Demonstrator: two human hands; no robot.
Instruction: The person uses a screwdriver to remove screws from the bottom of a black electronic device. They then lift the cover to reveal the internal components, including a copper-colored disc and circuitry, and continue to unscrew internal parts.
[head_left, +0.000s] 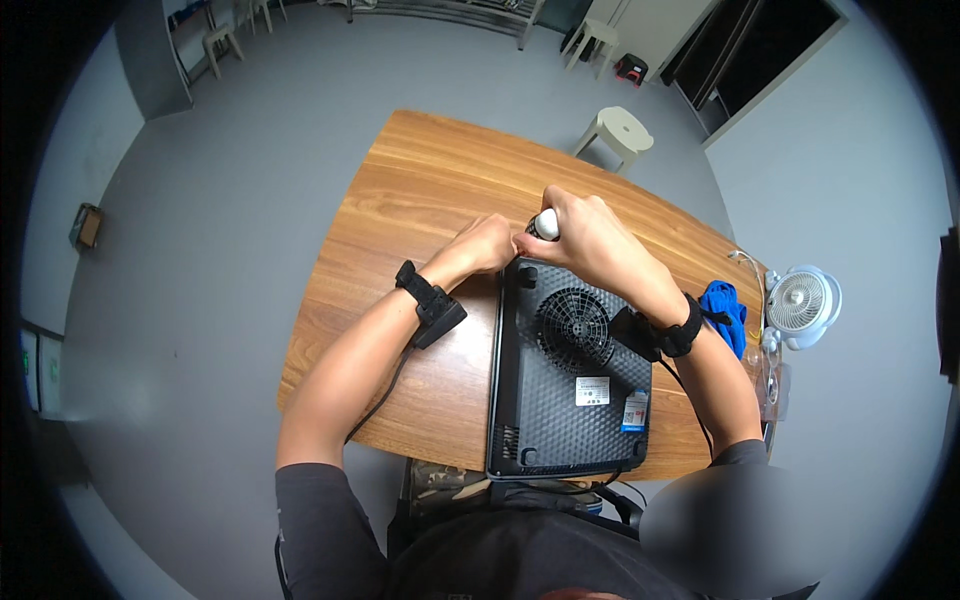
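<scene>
A black induction cooker [560, 420] lies bottom side up on the wooden table, showing its round fan grille, rubber feet and stickers. My right hand [590, 235] is closed around a hand tool with a white rounded end [546, 224] and a dark body, held at the cooker's far edge. Its tip is hidden, so the exact kind of tool does not show. Close by, my left hand [487, 243] is curled at the cooker's far left corner, fingertips pressed together. Whatever those fingers pinch is hidden. Both wrists carry black strapped devices with cables.
On the table's right side lie a blue cloth [725, 315] and a white fan [802, 304] with its cable. The wooden table [390, 210] extends left and beyond the cooker. A pale stool [622, 130] stands past the far edge, with further stools behind.
</scene>
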